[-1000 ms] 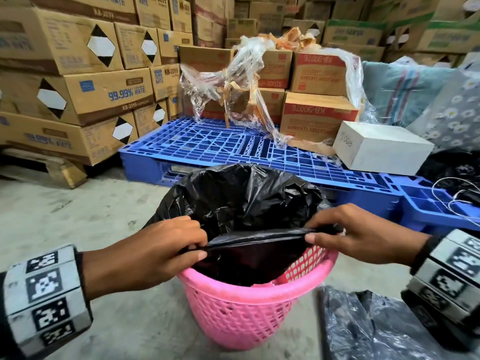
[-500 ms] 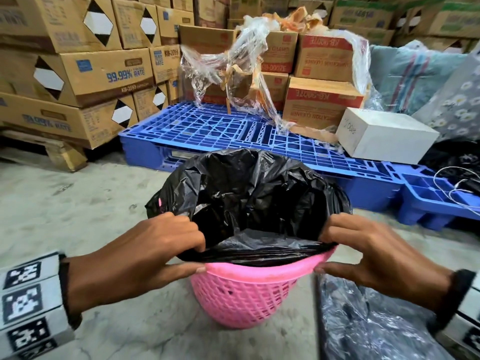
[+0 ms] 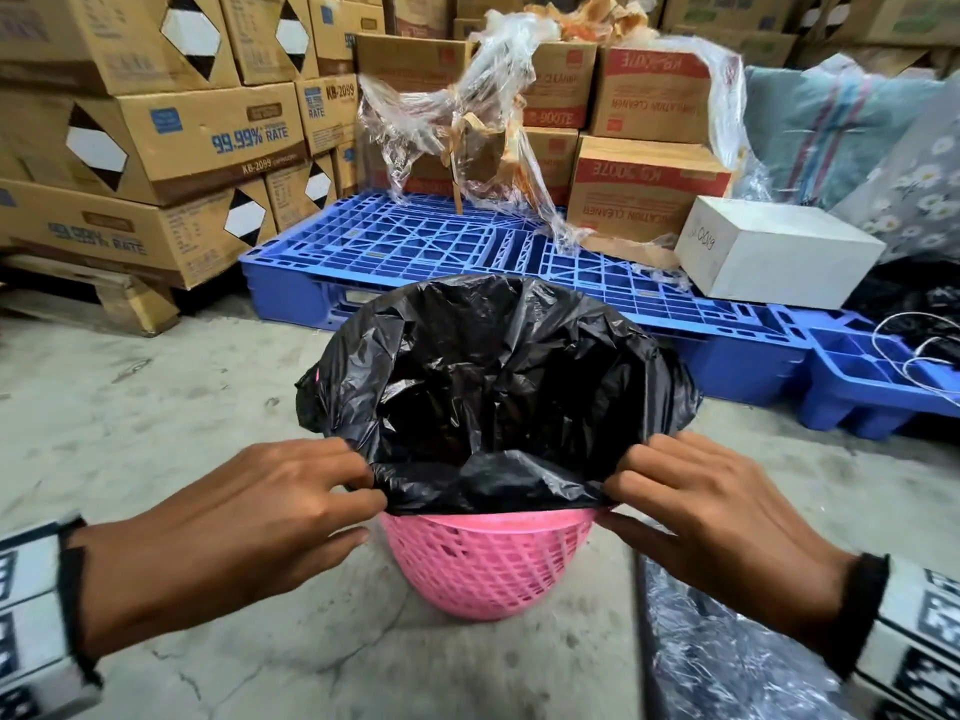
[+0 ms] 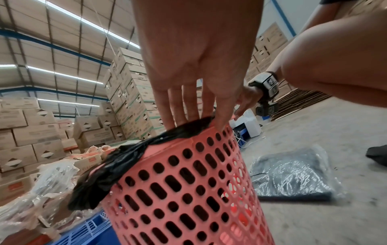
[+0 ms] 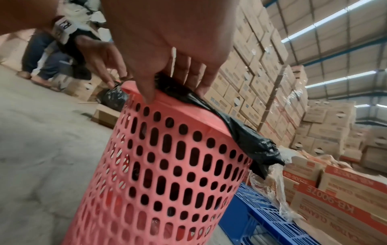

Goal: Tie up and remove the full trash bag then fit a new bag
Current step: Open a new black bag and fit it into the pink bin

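A pink perforated basket stands on the concrete floor. A new black trash bag lines it, its mouth spread wide and draped over the far and side rim. My left hand pinches the bag's near edge at the left of the rim, and my right hand pinches it at the right. In the left wrist view my fingers reach down onto the black edge above the basket wall. The right wrist view has my thumb and fingers holding the bag on the rim.
A clear-wrapped packet of dark bags lies on the floor right of the basket. A blue pallet sits close behind, with a white box, cardboard boxes and loose plastic wrap. Another person crouches farther off.
Both hands have moved apart and down to the near rim, stretching the bag's edge. The bag's mouth has opened wider and now covers the far rim.
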`<state>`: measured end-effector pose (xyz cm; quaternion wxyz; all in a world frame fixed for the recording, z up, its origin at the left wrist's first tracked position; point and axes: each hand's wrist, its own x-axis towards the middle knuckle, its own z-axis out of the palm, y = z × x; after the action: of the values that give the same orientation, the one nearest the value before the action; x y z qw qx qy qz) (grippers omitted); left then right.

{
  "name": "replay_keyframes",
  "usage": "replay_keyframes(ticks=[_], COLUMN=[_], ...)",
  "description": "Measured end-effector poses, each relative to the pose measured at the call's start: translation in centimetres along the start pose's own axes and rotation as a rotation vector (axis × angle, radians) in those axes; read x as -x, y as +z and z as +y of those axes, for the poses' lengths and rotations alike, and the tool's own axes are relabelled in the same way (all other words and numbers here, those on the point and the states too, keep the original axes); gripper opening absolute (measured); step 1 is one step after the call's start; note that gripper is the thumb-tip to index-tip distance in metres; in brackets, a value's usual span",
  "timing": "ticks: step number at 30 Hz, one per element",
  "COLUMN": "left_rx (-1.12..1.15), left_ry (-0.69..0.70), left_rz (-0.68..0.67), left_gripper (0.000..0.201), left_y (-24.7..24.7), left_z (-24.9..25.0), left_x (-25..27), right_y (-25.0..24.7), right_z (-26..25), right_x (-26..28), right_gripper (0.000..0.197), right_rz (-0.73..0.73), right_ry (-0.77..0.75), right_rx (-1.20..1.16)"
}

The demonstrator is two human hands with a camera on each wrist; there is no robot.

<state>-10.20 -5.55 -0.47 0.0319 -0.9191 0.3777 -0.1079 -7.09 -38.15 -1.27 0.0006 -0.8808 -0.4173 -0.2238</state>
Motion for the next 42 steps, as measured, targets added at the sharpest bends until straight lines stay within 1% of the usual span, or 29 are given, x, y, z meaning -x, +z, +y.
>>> replay_keyframes(ticks=[2,4,8,11,14,16,17,19,21,22,23,24,25,26,27,28,29,31,33,38,39,40,42], left_rx=[0.012,0.004,0.004,-0.037,-0.147,-0.146,-0.118,-0.012,0.123,0.172,0.194,0.191,0.177,0.167,0.161,0.157,0.156,0.163,0.186,0.277,0.315,0.36,0.403], left_ry=[0.0,0.016,0.001,0.027,0.047,0.044,0.046,0.052,0.045,0.032,0.012,-0.013,-0.043,-0.072,-0.09,-0.092,-0.088,-0.066,-0.026,0.094,0.091,0.053,-0.101], left_rz=[-0.032,-0.056,-0.062,-0.079,-0.173,-0.205,-0.205,-0.165,-0.049,0.03,0.096,0.133,0.136,0.107,0.064,0.027,-0.004,-0.024,-0.04,-0.107,-0.109,-0.095,-0.036], left_gripper=[0.026,0.032,0.038,0.039,0.046,0.051,0.05,0.035,0.022,0.022,0.026,0.035,0.048,0.06,0.065,0.063,0.056,0.047,0.046,0.046,0.047,0.049,0.058], left_y=[0.0,0.2,0.3,0.9,2.1,2.1,1.9,0.9,0.0,-0.4,-0.6,-0.4,-0.2,0.0,0.4,0.7,1.0,0.9,0.7,-0.6,-0.9,-1.2,-1.6], left_z=[0.3,0.8,1.6,1.5,1.4,1.2,1.1,1.0,0.7,0.4,0.1,-0.4,-0.9,-1.5,-2.0,-2.4,-2.7,-2.8,-2.2,-0.3,-0.2,-0.4,-1.5], left_x=[0.6,1.0,1.1,1.6,2.1,2.1,2.0,1.7,1.2,0.8,0.4,-0.1,-0.6,-1.2,-1.6,-2.0,-2.3,-2.5,-2.5,-1.7,-1.6,-1.6,-2.2], right_y=[0.5,1.0,1.6,1.7,2.0,2.5,2.7,2.9,2.2,1.5,0.8,0.3,-0.1,-0.3,-0.3,-0.2,-0.1,-0.6,-1.6,-3.9,-4.5,-5.0,-5.9], right_z=[-0.3,-0.4,-0.1,0.4,0.6,0.8,0.8,1.0,1.2,1.2,1.1,1.1,1.1,1.2,1.2,1.4,1.5,1.8,1.7,0.6,0.6,0.8,1.4], right_x=[0.3,0.7,1.3,1.3,1.3,1.3,1.4,1.8,1.8,1.5,1.0,0.5,-0.3,-1.0,-1.6,-2.1,-2.4,-2.8,-2.6,-1.6,-1.8,-2.2,-3.7], right_gripper=[0.017,0.017,0.018,0.026,0.021,0.016,0.016,0.028,0.038,0.037,0.034,0.034,0.041,0.049,0.052,0.049,0.044,0.039,0.039,0.038,0.04,0.043,0.047], right_rz=[0.051,0.088,0.094,0.067,0.018,-0.036,-0.065,-0.062,0.016,0.052,0.064,0.051,-0.001,-0.066,-0.133,-0.187,-0.241,-0.288,-0.328,-0.512,-0.555,-0.594,-0.613], right_ry=[-0.031,-0.083,-0.155,-0.181,-0.185,-0.181,-0.179,-0.147,-0.046,0.004,0.04,0.059,0.063,0.044,0.017,-0.008,-0.022,-0.032,-0.056,-0.128,-0.126,-0.102,-0.05], right_rx=[0.036,0.066,0.099,0.157,0.211,0.236,0.229,0.146,0.016,-0.041,-0.086,-0.111,-0.122,-0.137,-0.159,-0.183,-0.204,-0.215,-0.22,-0.293,-0.334,-0.383,-0.454])
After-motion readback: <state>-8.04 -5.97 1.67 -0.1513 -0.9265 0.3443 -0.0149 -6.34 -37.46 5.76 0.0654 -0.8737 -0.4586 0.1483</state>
